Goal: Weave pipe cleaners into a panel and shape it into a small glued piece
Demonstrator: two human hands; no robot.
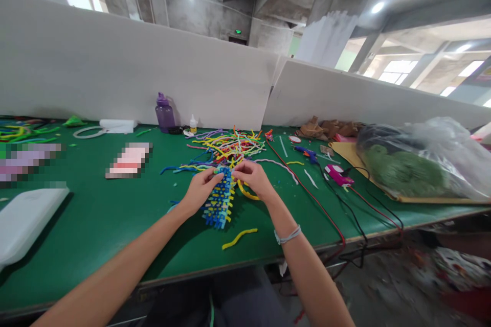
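Observation:
A woven piece of blue, yellow and pale strips [218,202] hangs from my left hand [200,190], whose thumb and fingers pinch its upper left edge. My right hand [251,178] is at the upper right corner of the piece, its fingers pinched together around a yellow strip [235,166]. A curved yellow strip [248,193] shows below the right hand. Just behind both hands lies a heap of multicoloured fuzzy strips [233,144]. One loose yellow strip [240,238] rests on the green table [164,245] near its front edge.
At the back stand a purple bottle [164,115] and a small glue bottle [193,124]. To the right are a blue glue gun [307,154], a pink device [339,176], cables and a plastic bag of green material [402,168]. A white container [30,219] sits left.

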